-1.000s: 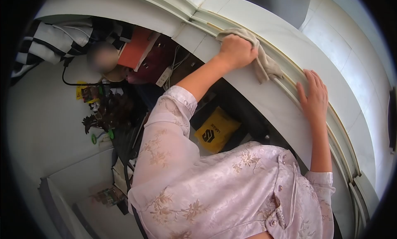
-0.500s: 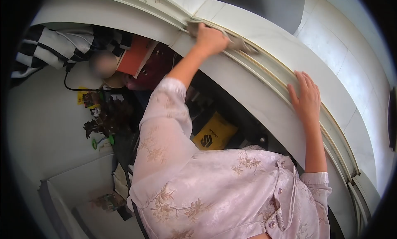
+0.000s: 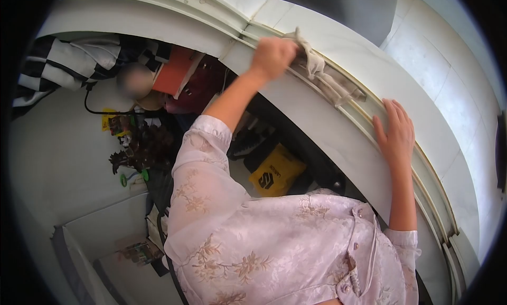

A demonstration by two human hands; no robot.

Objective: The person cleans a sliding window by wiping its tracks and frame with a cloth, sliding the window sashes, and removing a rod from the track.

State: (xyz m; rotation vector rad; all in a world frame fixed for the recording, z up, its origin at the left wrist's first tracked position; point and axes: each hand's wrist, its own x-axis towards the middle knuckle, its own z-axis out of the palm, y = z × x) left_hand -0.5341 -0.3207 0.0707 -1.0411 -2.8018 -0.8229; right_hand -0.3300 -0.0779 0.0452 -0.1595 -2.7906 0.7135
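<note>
Along the pale sliding-window track (image 3: 441,191), my left hand (image 3: 273,57) is closed in a fist, slightly blurred, on one end of a beige-grey cloth (image 3: 316,67). The rest of the rag trails along the grooves toward my other hand, crumpled and partly raised near the fist. My right hand (image 3: 396,131) lies palm down across the track's rail, fingers stretched out and thumb apart. It is a short way from the cloth's far end and holds nothing.
Below the white sill (image 3: 322,125) are a yellow bag (image 3: 277,170) with black print, an orange box (image 3: 177,70) and a black-and-white checkered cloth (image 3: 74,57). Pale tiles (image 3: 449,73) and a dark grey surface (image 3: 338,12) lie beyond the track.
My left hand has shifted slightly right and down. The cloth, earlier bunched around and under it, now stretches farther along the track toward my right hand, which has barely moved.
</note>
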